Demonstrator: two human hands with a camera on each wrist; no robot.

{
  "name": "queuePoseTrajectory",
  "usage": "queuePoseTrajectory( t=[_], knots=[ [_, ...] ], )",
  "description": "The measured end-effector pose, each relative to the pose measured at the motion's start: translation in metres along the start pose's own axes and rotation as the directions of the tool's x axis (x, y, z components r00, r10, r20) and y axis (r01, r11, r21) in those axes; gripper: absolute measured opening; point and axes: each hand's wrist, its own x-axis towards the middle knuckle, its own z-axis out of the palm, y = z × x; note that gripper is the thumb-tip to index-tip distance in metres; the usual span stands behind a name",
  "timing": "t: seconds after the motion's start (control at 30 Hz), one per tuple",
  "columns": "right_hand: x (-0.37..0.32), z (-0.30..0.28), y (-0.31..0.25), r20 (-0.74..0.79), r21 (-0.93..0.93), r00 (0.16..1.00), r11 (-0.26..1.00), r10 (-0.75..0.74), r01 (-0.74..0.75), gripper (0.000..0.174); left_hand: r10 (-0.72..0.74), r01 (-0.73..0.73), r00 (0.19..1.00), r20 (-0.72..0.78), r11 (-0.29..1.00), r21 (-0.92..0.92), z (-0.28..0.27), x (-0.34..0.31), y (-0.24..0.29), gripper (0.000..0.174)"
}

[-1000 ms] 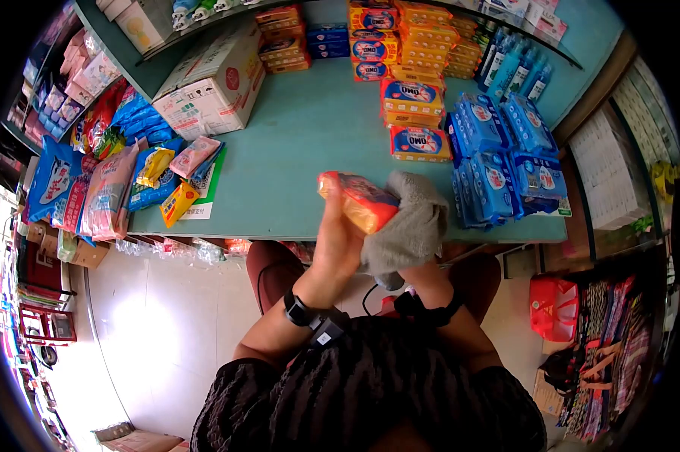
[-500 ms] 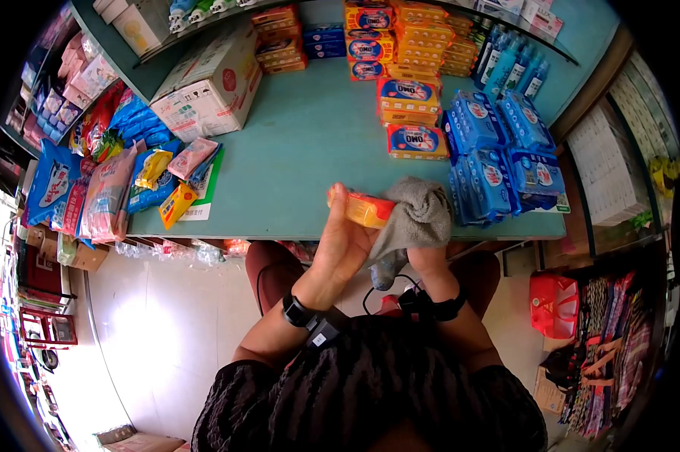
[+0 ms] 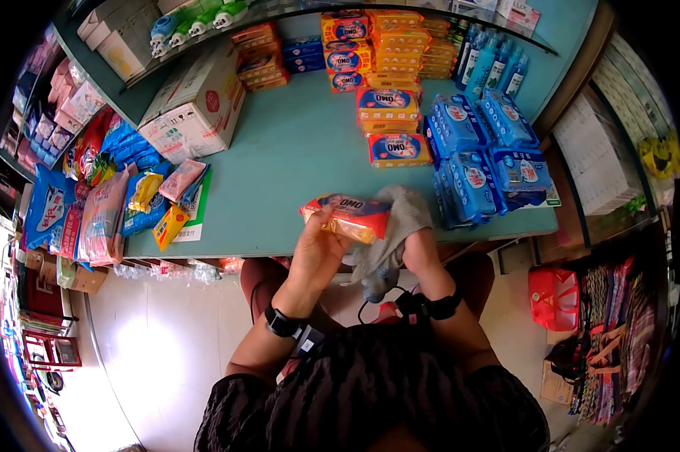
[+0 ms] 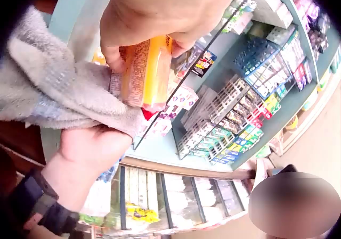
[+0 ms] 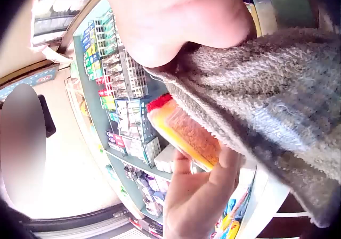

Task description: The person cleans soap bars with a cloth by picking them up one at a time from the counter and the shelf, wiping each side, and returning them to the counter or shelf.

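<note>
My left hand (image 3: pixel 314 260) grips an orange and red soap pack (image 3: pixel 349 217) by its left end, above the front edge of the counter. A grey cloth (image 3: pixel 397 226) hangs from my right hand (image 3: pixel 421 256) and lies against the pack's right end. In the left wrist view the thumb and fingers of my left hand (image 4: pixel 165 15) pinch the pack (image 4: pixel 146 74), the cloth (image 4: pixel 58 79) beside it. The right wrist view has the cloth (image 5: pixel 266 106) bunched under my right hand (image 5: pixel 181 21), partly covering the pack (image 5: pixel 186 135); its fingertips are hidden.
Stacked orange soap packs (image 3: pixel 389 105) and blue packs (image 3: pixel 472 177) stand on the right of the green counter (image 3: pixel 279 151). Blue bottles (image 3: pixel 481 66) are behind them. A white carton (image 3: pixel 193 113) and bagged goods (image 3: pixel 102 211) occupy the left.
The pack has turned in my left hand so its printed face shows, and both it and the hand have shifted left. The cloth has moved slightly left and lower. The whole head view has shifted.
</note>
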Motion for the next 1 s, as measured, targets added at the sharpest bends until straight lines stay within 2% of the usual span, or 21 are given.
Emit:
queuePoseTrajectory(
  t=[0.07,0.1,0.2,0.27,0.37,0.47,0.5,0.53,0.57,0.6,0.7,0.73,0.83,0.87,0.93,0.97,1.0],
  knots=[
    [-0.005,0.009,0.002,-0.027,-0.091,0.999,0.996,-0.019,0.016,0.024,-0.004,-0.006,0.998,0.061,0.987,0.162,0.001,0.004,0.002,0.035],
    [-0.004,0.008,0.001,-0.046,-0.060,0.999,0.998,-0.022,0.020,0.025,-0.008,-0.014,0.996,0.092,0.970,0.243,0.001,0.006,0.004,0.036],
    [0.001,0.001,0.000,-0.108,0.022,0.993,0.999,-0.038,0.040,0.027,-0.126,0.119,0.992,0.011,0.956,0.267,0.002,0.008,0.015,0.042],
    [0.007,-0.006,0.008,-0.165,0.060,0.985,0.996,-0.055,0.066,0.025,-0.163,0.145,0.986,0.034,0.939,0.312,0.006,0.011,0.028,0.043],
    [0.010,-0.011,0.009,-0.063,0.292,0.996,0.955,0.070,-0.049,0.026,-0.133,0.110,0.990,0.042,0.931,0.349,-0.003,0.024,0.031,0.042],
    [0.013,-0.012,0.000,-0.079,0.425,0.934,0.859,0.348,-0.284,0.023,-0.053,0.037,0.998,0.044,0.953,0.301,-0.004,0.044,0.034,0.032],
    [0.013,-0.012,0.002,-0.120,0.032,0.986,0.993,0.118,-0.115,0.022,-0.029,0.013,0.998,0.056,0.962,0.273,-0.002,0.054,0.035,0.026],
    [0.010,-0.011,0.006,-0.068,-0.367,0.991,0.927,-0.114,0.081,0.022,-0.007,-0.010,0.998,0.068,0.969,0.245,0.000,0.063,0.035,0.021],
    [0.008,-0.011,0.008,0.071,-0.691,0.950,0.672,-0.303,0.266,0.021,-0.043,0.028,0.998,0.047,0.960,0.277,0.002,0.073,0.034,0.019],
    [0.006,-0.008,0.005,0.153,-0.701,0.905,0.602,-0.398,0.383,0.019,-0.075,0.063,0.997,0.027,0.949,0.308,0.006,0.083,0.034,0.017],
    [0.008,-0.012,0.013,0.169,-0.627,0.896,0.656,-0.412,0.420,0.017,-0.113,0.106,0.994,0.000,0.930,0.352,0.013,0.112,0.022,0.017],
    [0.004,-0.011,0.010,0.064,-0.453,0.966,0.855,-0.252,0.253,0.018,-0.118,0.110,0.993,0.000,0.930,0.352,0.015,0.120,0.015,0.017],
    [-0.001,-0.001,0.002,0.000,-0.283,0.990,0.950,-0.138,0.132,0.020,-0.075,0.071,0.997,-0.006,0.921,0.383,0.019,0.143,-0.006,0.020],
    [-0.001,-0.003,0.003,0.018,-0.333,0.987,0.930,-0.160,0.156,0.020,-0.049,0.048,0.999,-0.008,0.917,0.396,0.024,0.146,-0.008,0.022],
    [0.001,-0.007,0.006,0.058,-0.427,0.978,0.880,-0.200,0.206,0.020,0.005,0.002,1.000,-0.011,0.837,0.547,0.028,0.149,-0.007,0.028],
    [0.000,-0.008,0.007,0.063,-0.441,0.975,0.871,-0.212,0.218,0.020,0.031,-0.018,0.999,-0.011,0.786,0.618,0.031,0.149,-0.005,0.032],
    [0.001,-0.009,0.009,0.069,-0.454,0.972,0.861,-0.224,0.231,0.020,0.055,-0.036,0.999,-0.001,0.672,0.739,0.033,0.149,-0.002,0.036]
  ],
)
